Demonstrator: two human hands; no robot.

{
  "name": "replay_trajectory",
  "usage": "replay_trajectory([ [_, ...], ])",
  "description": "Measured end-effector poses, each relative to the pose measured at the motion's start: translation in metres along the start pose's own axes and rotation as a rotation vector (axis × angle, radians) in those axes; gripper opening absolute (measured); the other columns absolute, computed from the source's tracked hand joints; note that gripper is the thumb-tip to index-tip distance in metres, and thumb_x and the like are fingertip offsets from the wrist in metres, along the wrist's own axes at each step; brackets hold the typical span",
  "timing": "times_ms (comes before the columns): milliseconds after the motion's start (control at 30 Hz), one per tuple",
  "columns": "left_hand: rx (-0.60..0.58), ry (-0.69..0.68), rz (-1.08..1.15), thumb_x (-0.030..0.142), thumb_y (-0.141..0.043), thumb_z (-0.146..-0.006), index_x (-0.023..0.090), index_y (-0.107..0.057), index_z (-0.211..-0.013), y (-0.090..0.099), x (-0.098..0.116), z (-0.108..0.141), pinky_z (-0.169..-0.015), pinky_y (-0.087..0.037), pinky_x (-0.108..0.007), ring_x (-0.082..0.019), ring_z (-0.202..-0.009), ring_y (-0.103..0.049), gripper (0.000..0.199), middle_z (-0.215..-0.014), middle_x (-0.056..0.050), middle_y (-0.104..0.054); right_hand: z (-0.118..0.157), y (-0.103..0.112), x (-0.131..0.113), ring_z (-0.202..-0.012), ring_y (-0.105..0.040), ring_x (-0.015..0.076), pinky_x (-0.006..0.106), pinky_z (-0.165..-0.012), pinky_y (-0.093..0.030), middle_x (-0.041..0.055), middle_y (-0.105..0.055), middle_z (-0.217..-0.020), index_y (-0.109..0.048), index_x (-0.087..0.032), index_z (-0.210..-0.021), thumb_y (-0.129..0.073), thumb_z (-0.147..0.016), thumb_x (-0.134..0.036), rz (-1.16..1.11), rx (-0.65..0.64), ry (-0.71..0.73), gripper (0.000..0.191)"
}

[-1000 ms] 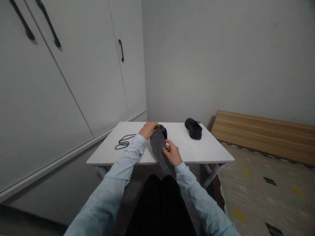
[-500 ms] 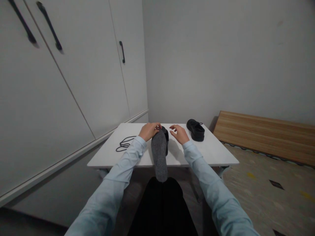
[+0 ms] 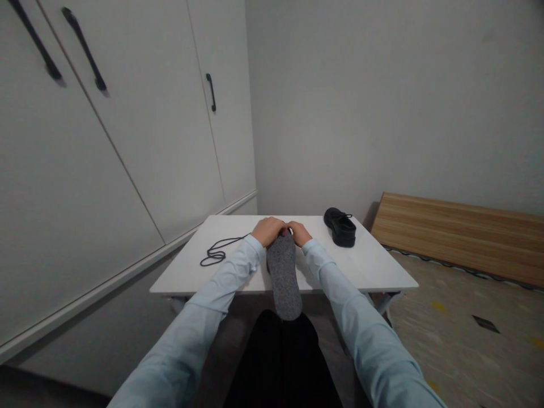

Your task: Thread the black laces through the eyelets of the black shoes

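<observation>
The left hand [image 3: 268,231] held the grey insole [image 3: 285,277] by its 12-o'clock end — partly hidden under the fingers — with its 6-o'clock end past the white surface [image 3: 361,272]. Whether the right hand [image 3: 300,233] gripped too, I couldn't tell.

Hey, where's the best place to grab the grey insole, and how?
I'd pinch the insole by its near end, coming from your side, thumb on top, fingers beneath. It looks flat and thin, and that end reaches past the near edge of the table in this view, while the left hand and right hand crowd its far end.
</observation>
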State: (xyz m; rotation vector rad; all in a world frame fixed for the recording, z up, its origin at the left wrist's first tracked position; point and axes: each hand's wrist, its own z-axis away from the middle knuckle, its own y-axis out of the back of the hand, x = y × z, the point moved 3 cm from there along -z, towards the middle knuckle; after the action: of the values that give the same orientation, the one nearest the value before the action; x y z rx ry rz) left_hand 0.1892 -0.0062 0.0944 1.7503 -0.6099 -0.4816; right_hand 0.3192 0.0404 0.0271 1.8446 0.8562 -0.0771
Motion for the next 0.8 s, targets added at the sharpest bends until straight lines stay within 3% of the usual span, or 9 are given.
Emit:
replay_trajectory([
  [167,-0.087,0.042,-0.066,0.02,-0.057,-0.078,0.017,-0.071,-0.087,-0.008,0.007,-0.007,-0.074,-0.047,-0.033,-0.029,-0.091,-0.065,0.017,-0.091,-0.014,-0.069,0.006,-0.003,0.005,-0.086,-0.065,0.0203,0.03,-0.077,-0.048,0.0056,-0.072,-0.092,-0.072,-0.019,-0.09,-0.057,-0.074,-0.008,-0.024,0.012,-0.019,0.024],
  [367,-0.155,0.066,-0.106,0.02,-0.049,-0.083,0.01,-0.069,-0.093,-0.02,0.007,-0.012,-0.076,-0.049,-0.036,-0.03,-0.093,-0.065,0.025,-0.093,-0.019,-0.068,0.004,-0.002,0.007,-0.085,-0.066,0.0183,0.026,-0.078,-0.046,0.0042,-0.074,-0.09,-0.073,-0.019,-0.09,-0.057,-0.079,-0.016,-0.014,-0.014,-0.053,0.02],
  [800,-0.429,-0.043,-0.008,0.01,-0.049,-0.076,0.015,-0.071,-0.09,-0.025,0.014,-0.023,-0.083,-0.047,-0.027,-0.022,-0.091,-0.066,0.026,-0.09,-0.011,-0.072,-0.001,0.006,0.003,-0.095,-0.067,0.0189,0.024,-0.083,-0.046,0.0013,-0.074,-0.097,-0.073,-0.026,-0.098,-0.057,-0.082,-0.023,0.039,-0.087,-0.103,0.023],
])
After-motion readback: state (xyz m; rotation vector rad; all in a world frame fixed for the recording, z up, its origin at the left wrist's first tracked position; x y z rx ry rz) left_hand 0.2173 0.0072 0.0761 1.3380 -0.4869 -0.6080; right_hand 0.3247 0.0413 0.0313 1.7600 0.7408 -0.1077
